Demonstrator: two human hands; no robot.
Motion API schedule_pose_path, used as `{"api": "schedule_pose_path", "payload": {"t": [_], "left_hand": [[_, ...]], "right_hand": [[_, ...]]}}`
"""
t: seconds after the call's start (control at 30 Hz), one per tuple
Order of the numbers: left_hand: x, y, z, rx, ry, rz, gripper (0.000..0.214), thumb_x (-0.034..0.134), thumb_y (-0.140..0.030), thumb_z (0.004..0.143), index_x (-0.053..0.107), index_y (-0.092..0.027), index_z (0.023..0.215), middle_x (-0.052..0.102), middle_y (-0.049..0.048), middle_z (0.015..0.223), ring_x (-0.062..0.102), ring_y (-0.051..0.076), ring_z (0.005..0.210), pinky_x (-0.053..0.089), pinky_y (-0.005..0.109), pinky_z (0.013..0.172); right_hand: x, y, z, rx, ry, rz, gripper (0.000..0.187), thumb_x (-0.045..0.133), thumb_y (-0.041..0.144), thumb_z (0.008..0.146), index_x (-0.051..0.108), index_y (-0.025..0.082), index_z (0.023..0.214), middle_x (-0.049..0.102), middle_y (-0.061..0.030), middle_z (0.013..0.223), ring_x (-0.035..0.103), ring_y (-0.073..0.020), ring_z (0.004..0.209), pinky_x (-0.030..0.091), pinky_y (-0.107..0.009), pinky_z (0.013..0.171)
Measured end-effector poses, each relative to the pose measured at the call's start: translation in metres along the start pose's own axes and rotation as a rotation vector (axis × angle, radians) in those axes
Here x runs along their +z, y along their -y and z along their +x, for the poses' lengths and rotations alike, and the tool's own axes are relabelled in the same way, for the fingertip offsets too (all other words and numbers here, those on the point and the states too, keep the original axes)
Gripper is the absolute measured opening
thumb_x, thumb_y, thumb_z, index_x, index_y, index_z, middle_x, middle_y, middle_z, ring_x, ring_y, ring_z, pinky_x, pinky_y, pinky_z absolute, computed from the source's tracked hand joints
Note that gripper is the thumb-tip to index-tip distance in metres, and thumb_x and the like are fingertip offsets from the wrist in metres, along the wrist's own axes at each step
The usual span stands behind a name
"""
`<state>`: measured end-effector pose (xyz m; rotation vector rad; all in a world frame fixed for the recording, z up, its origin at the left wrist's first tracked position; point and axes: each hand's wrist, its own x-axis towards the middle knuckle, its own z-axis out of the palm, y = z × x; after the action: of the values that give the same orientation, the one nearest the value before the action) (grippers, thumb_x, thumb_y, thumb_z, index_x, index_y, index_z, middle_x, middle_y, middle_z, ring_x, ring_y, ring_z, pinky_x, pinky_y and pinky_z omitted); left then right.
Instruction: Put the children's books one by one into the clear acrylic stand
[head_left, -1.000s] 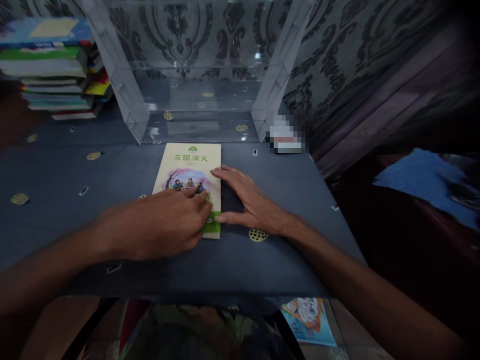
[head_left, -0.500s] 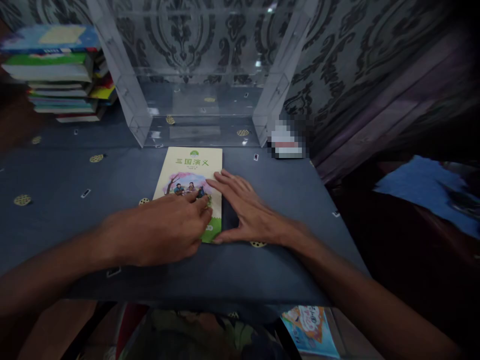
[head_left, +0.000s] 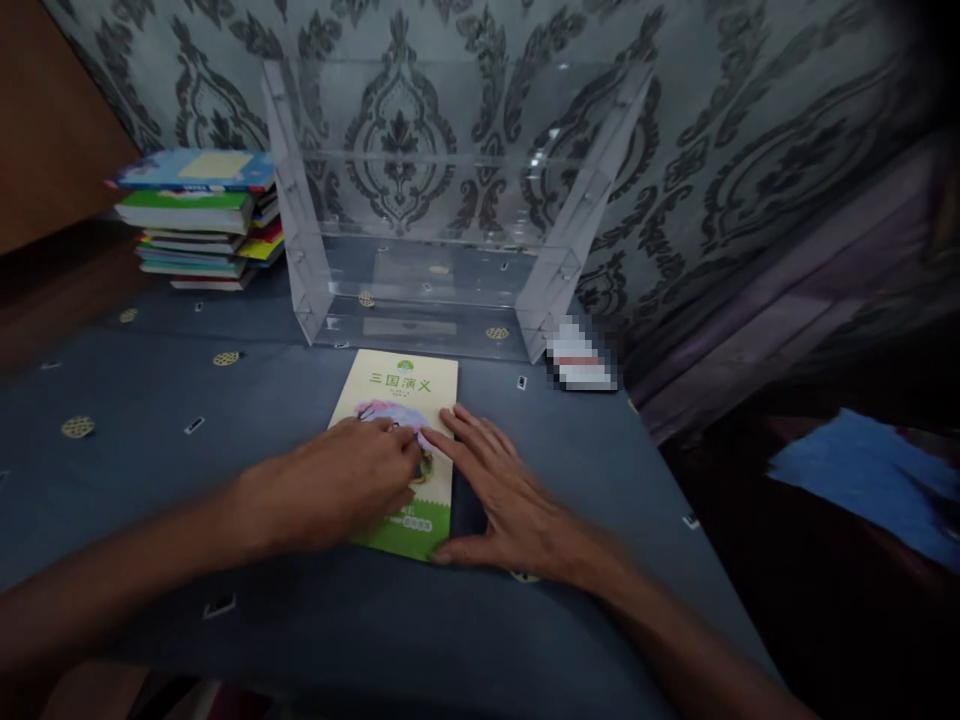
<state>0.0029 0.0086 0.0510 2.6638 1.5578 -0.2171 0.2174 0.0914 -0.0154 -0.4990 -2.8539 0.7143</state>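
A paperback book (head_left: 401,385) with a cream cover, green Chinese title and green bottom band lies flat on the table. My left hand (head_left: 341,485) reaches across its left side, palm down, and the loosely bent fingers rest on the cover picture, hiding part of it. On the other side, my right hand (head_left: 499,490) has its fingers spread. Its fingertips touch the book's right edge and its thumb is at the lower right corner. Neither hand lifts the book. Just behind it stands a clear acrylic rack (head_left: 304,270) with tiers.
A stack of books (head_left: 199,215) stands at the back left of the cloth-covered table (head_left: 150,480). A pixelated item (head_left: 581,360) lies right of the rack. Patterned wallpaper (head_left: 401,120) rises behind. Something blue (head_left: 862,480) lies beyond the table's right edge.
The view has tilted up, so things sit lower in the picture. My left hand has drawn back slightly leftward and up the cover, showing more of the green band. My right hand stays at the edge.
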Motion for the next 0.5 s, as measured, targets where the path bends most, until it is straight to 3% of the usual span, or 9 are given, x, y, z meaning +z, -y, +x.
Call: {"api": "schedule_pose_path", "payload": {"t": [0.1, 0.2, 0.5], "left_hand": [[-0.006, 0.013, 0.011, -0.15, 0.117, 0.037, 0.025, 0.051, -0.023, 0.1, 0.062, -0.01, 0.118, 0.068, 0.0166, 0.116, 0.066, 0.029, 0.104, 0.053, 0.038, 0.082], [-0.011, 0.021, 0.019, -0.273, 0.155, 0.041, 0.027, 0.048, -0.028, 0.103, 0.062, -0.009, 0.117, 0.068, 0.0175, 0.116, 0.068, 0.03, 0.101, 0.053, 0.036, 0.075], [0.0, 0.02, 0.022, -0.307, 0.075, 0.112, 0.028, 0.046, -0.032, 0.104, 0.061, -0.011, 0.116, 0.068, 0.0165, 0.116, 0.066, 0.031, 0.104, 0.053, 0.036, 0.073]], "right_hand": [[-0.001, 0.0, -0.001, 0.013, 0.011, 0.011, 0.106, 0.065, 0.074, 0.081, 0.02, 0.024, 0.162, 0.018, -0.0182, 0.168, 0.009, -0.0376, 0.157, 0.018, -0.067, 0.122], [-0.001, 0.0, -0.001, 0.011, 0.008, 0.005, 0.097, 0.062, 0.071, 0.085, 0.024, 0.024, 0.16, 0.019, -0.0174, 0.168, 0.009, -0.036, 0.157, 0.017, -0.066, 0.123], [0.0, 0.005, 0.0, 0.03, -0.009, -0.064, 0.092, 0.065, 0.068, 0.086, 0.029, 0.024, 0.159, 0.023, -0.0183, 0.167, 0.013, -0.0368, 0.156, 0.019, -0.065, 0.123]]}}
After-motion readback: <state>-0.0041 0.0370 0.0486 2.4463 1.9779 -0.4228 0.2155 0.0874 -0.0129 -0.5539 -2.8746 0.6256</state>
